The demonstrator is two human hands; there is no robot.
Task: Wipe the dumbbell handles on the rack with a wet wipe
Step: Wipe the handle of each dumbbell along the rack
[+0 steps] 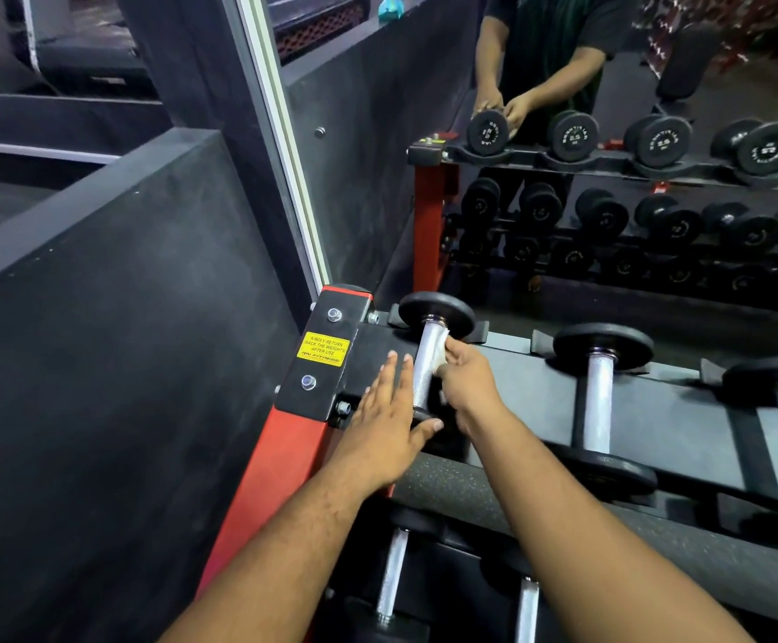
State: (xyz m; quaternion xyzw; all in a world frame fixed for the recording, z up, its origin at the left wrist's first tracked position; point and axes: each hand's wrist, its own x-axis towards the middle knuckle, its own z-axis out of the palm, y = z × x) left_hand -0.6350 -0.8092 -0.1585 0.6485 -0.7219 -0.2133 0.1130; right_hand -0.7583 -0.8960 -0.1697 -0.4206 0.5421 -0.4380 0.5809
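At the red-and-black steel rack's (pixel 285 438) left end, beside a yellow warning sticker (pixel 323 349), the right hand (pixel 468 387) pinches a white wet wipe (pixel 440 352) against the leftmost dumbbell's knurled silver handle (pixel 428 364); the left hand (pixel 384 420) lies flat, fingers straight, alongside.

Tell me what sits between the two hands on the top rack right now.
In the head view, the knurled handle of the leftmost dumbbell lies between them: the left hand is flat beside it, the right hand presses a white wet wipe against its other side.
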